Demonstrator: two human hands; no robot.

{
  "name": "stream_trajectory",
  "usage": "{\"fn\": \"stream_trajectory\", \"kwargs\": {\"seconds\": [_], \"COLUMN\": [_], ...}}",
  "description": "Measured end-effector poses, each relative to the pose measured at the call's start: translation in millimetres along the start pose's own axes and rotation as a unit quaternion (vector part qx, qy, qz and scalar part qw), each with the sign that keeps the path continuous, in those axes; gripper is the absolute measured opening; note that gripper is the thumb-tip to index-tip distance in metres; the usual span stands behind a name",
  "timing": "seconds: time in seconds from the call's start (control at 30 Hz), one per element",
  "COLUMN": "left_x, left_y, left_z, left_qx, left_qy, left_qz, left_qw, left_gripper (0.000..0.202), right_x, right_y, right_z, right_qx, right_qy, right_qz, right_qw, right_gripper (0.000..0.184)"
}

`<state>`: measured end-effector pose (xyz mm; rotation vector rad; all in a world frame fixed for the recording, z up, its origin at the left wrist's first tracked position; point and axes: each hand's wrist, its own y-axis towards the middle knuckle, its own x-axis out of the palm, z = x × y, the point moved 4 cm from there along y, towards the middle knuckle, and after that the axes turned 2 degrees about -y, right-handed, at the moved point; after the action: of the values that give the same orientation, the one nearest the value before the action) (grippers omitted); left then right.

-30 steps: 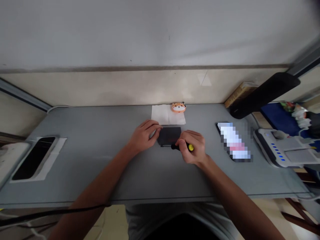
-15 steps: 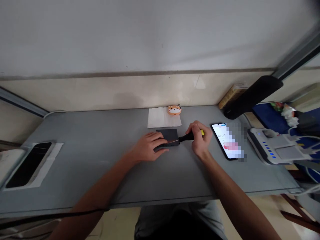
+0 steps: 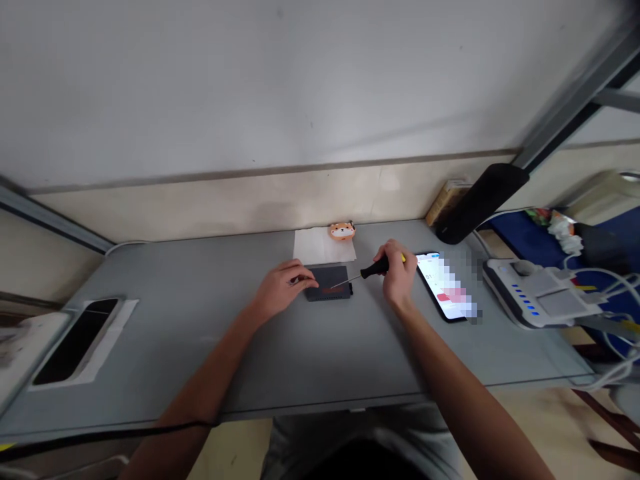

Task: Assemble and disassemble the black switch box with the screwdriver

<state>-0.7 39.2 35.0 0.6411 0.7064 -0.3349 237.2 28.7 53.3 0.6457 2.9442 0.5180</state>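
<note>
Remotely, over the head view, I noted a flat, dark grey rectangular box (image 3: 326, 274) on the grey bench (image 3: 300, 363), roughly central, between the two hands. Reddish marking showed on its upper face; a small dark piece sat at its right edge.

Right hand (image 3: 399, 272): I had its fingers closed around the black handle of a screwdriver with a yellow end and a thin metal shaft (image 3: 374, 268). Shaft slanted leftward and down over the box; I could not tell whether the tip touched the surface.

Left hand (image 3: 280, 288): bent fingers, thumb and forefinger tips nearly together over the box's left part. I could not tell whether they pinched anything or merely steadied the box.

Surroundings: behind the box lay a creased sheet of white paper (image 3: 309, 245), an orange-and-white case with an animal face (image 3: 343, 231) on its back right portion. Just right of the right hand lay a black phone with a lit screen (image 3: 436, 288), partly pixelated. Farther right I logged a white-and-grey power strip with blue lights (image 3: 510, 293). Far left, a dark-screened phone (image 3: 77, 340) rested on white paper.
</note>
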Motion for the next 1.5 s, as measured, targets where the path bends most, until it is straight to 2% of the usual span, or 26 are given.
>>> {"fn": "stream_trajectory", "kwargs": {"seconds": [0.17, 0.37, 0.47, 0.6, 0.73, 0.9, 1.0, 1.1, 1.17, 1.27, 1.37, 1.43, 1.5], "left_x": [7.8, 11.1, 8.9, 2.0, -1.1, 7.2, 3.3, -8.1, -10.6, 3.1, 24.0, 33.2, 36.4], "left_y": [-2.3, -2.5, 2.0, 26.0, 50.5, 45.4, 36.7, 29.1, 21.4, 3.7, -13.1, -19.1, -20.7], "left_z": [-0.4, 0.8, 1.3, -15.8, -42.8, -55.6, -56.2, -50.1, -38.2, -12.6, 11.0, 17.3, 15.0], "left_qx": [0.028, 0.046, 0.033, -0.026, -0.074, -0.069, -0.067, -0.081, -0.093, -0.132, -0.153, -0.153, -0.145], "left_qy": [0.026, 0.046, 0.047, 0.050, 0.115, 0.120, 0.115, 0.123, 0.120, 0.098, 0.106, 0.101, 0.060], "left_qz": [0.000, -0.026, -0.039, -0.023, 0.018, 0.024, 0.021, 0.034, 0.029, -0.012, -0.015, -0.003, -0.002], "left_qw": [0.999, 0.998, 0.998, 0.998, 0.990, 0.990, 0.991, 0.989, 0.988, 0.986, 0.982, 0.983, 0.988], "left_gripper": [0.031, 0.031, 0.030, 0.022, 0.018, 0.023, 0.022, 0.025, 0.030, 0.037, 0.049, 0.050, 0.049], "right_x": [3.9, -0.1, -3.4, -7.0, -7.9, -6.3, -7.3, -9.4, -11.4, -13.4, -14.2, -14.8, -16.0], "right_y": [-3.5, 1.0, 2.9, 3.5, 3.7, 4.4, 4.4, 4.5, 4.7, 4.8, 4.1, 3.6, 3.6], "right_z": [-0.6, -1.7, -4.8, -5.0, -1.0, 1.0, 0.5, 1.1, 2.0, 2.5, 1.9, 1.4, 1.0], "right_qx": [-0.012, -0.016, -0.015, 0.006, 0.023, 0.017, 0.000, -0.011, -0.011, -0.009, -0.013, -0.018, -0.024], "right_qy": [-0.031, -0.034, -0.029, -0.004, 0.000, -0.014, -0.025, -0.028, -0.026, -0.034, -0.049, -0.059, -0.068], "right_qz": [-0.025, -0.010, 0.006, 0.032, 0.049, 0.047, 0.050, 0.057, 0.072, 0.094, 0.107, 0.113, 0.121], "right_qw": [0.999, 0.999, 0.999, 0.999, 0.999, 0.999, 0.998, 0.998, 0.997, 0.995, 0.993, 0.992, 0.990], "right_gripper": [0.035, 0.034, 0.034, 0.034, 0.036, 0.038, 0.039, 0.038, 0.038, 0.036, 0.035, 0.034, 0.034]}}
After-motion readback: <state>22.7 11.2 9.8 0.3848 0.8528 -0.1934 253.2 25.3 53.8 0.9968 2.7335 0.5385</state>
